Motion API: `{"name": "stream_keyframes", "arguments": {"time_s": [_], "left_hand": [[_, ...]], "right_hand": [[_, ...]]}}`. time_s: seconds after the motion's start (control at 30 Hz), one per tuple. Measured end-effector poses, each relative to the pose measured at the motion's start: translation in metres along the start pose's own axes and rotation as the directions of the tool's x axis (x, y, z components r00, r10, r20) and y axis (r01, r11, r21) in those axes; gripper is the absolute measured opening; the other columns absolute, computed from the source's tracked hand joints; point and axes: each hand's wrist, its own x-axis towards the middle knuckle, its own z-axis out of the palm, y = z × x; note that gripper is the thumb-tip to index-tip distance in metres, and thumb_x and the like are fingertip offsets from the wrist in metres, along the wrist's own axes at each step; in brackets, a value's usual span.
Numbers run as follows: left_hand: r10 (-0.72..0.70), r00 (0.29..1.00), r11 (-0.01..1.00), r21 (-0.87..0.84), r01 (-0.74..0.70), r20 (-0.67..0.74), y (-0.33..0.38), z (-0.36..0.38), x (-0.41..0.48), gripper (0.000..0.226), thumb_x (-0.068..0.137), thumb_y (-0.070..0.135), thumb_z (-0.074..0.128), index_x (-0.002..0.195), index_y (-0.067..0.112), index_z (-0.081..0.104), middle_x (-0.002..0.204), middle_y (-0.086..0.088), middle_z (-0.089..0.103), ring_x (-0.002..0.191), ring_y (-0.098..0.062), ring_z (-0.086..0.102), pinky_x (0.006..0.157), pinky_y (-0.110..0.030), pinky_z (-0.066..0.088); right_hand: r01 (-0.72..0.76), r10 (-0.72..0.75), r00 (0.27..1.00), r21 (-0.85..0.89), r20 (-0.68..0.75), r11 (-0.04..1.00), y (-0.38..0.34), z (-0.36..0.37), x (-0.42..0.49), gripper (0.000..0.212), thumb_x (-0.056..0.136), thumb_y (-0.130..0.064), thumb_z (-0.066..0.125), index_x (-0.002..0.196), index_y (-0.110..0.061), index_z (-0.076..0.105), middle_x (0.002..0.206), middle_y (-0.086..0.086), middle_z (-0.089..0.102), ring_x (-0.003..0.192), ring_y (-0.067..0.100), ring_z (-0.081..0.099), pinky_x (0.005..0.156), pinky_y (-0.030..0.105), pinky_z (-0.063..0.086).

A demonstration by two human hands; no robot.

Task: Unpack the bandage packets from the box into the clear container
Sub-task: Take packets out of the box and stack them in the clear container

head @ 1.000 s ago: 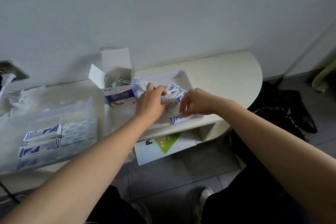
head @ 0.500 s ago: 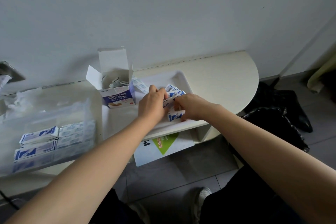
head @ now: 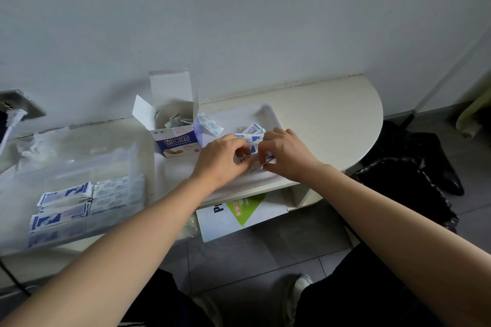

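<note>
Between the two hands, on the white tray (head: 268, 114), lies a loose bunch of bandage packets (head: 252, 135). The left hand (head: 221, 156) and the right hand (head: 287, 154) both have curled fingers that pinch this bunch from its two sides, so I judge the step in hand is gathering the packets into one stack. Just left of the left hand stands the open box (head: 176, 142). Well apart, further left, is the clear container (head: 111, 164), which holds rows of packets already. The next move, I think, needs a firm grip and a carry leftward past the box without dropping thin packets.
</note>
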Motion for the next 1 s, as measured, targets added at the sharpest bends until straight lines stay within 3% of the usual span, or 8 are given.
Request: {"name": "stream_keyframes", "arguments": {"time_s": [0.1,0.17,0.27,0.37,0.47,0.57,0.8,1.0], "left_hand": [[-0.051,0.998,0.996,-0.073,0.049,-0.031,-0.006,-0.001,0.002,0.013,0.09,0.03,0.057,0.087,0.022,0.066,0.088,0.006,0.063,0.074,-0.014,0.057,0.062,-0.027,0.042],[-0.085,0.996,0.996,-0.039,0.083,-0.042,-0.01,-0.001,0.006,0.014,0.09,0.02,0.053,0.098,0.021,0.066,0.094,0.004,0.063,0.073,-0.015,0.056,0.064,-0.029,0.045],[-0.129,0.991,0.991,0.042,0.128,0.022,-0.009,-0.001,0.01,0.029,0.087,0.019,0.06,0.116,0.025,0.064,0.105,0.001,0.058,0.083,-0.019,0.058,0.068,-0.032,0.048],[-0.156,0.986,0.984,0.099,0.15,0.053,-0.004,0.001,0.011,0.03,0.083,0.024,0.068,0.113,0.027,0.066,0.107,-0.001,0.054,0.094,-0.022,0.06,0.065,-0.03,0.043],[-0.169,0.984,0.98,0.113,0.162,0.049,-0.001,0.003,0.011,0.022,0.081,0.022,0.069,0.103,0.026,0.065,0.106,-0.001,0.052,0.094,-0.022,0.059,0.063,-0.028,0.036],[-0.166,0.983,0.98,0.125,0.156,0.074,0.0,0.003,0.012,0.032,0.08,0.026,0.071,0.111,0.023,0.061,0.112,-0.001,0.05,0.096,-0.022,0.059,0.063,-0.027,0.037],[-0.139,0.988,0.985,0.11,0.131,0.067,0.002,0.002,0.01,0.031,0.076,0.024,0.075,0.103,0.022,0.06,0.108,0.001,0.053,0.092,-0.019,0.058,0.061,-0.027,0.035],[-0.132,0.989,0.991,-0.027,0.134,0.065,-0.002,0.0,0.005,0.014,0.076,0.015,0.071,0.084,0.024,0.064,0.087,0.007,0.063,0.082,-0.017,0.059,0.062,-0.024,0.035]], "right_hand": [[0.006,-0.005,1.0,0.04,-0.026,0.999,0.002,0.002,-0.002,0.021,0.068,-0.01,0.073,0.083,-0.016,0.058,0.082,0.0,0.062,0.08,0.026,0.054,0.067,0.029,0.026],[0.017,-0.015,0.999,0.072,-0.028,0.997,0.004,0.003,-0.002,0.025,0.07,-0.008,0.071,0.09,-0.014,0.057,0.083,-0.002,0.064,0.08,0.024,0.054,0.068,0.028,0.028],[0.035,-0.034,0.999,0.109,-0.007,0.993,0.006,0.003,-0.002,0.021,0.071,-0.008,0.072,0.088,-0.016,0.064,0.084,-0.002,0.065,0.083,0.022,0.056,0.071,0.028,0.034],[0.04,-0.039,0.999,0.127,-0.009,0.991,0.008,0.005,-0.001,0.017,0.068,-0.008,0.076,0.078,-0.018,0.067,0.086,0.001,0.063,0.084,0.025,0.056,0.069,0.029,0.037],[0.002,0.0,1.0,0.127,-0.01,0.992,0.007,0.005,0.001,0.016,0.068,-0.014,0.08,0.078,-0.019,0.069,0.107,0.004,0.059,0.101,0.025,0.052,0.08,0.038,0.044],[-0.027,0.025,0.999,0.085,0.028,0.996,0.007,0.004,0.005,0.015,0.072,-0.021,0.078,0.083,-0.02,0.069,0.126,0.001,0.056,0.119,0.022,0.044,0.09,0.035,0.038],[-0.039,0.04,0.999,0.054,-0.015,0.998,0.006,0.007,0.008,0.018,0.07,-0.022,0.079,0.083,-0.02,0.067,0.109,0.0,0.057,0.109,0.023,0.046,0.083,0.033,0.034],[-0.034,0.035,0.999,0.068,-0.018,0.997,0.006,0.007,0.004,0.015,0.069,-0.018,0.077,0.079,-0.02,0.067,0.093,0.001,0.057,0.094,0.023,0.05,0.075,0.032,0.034]]}}
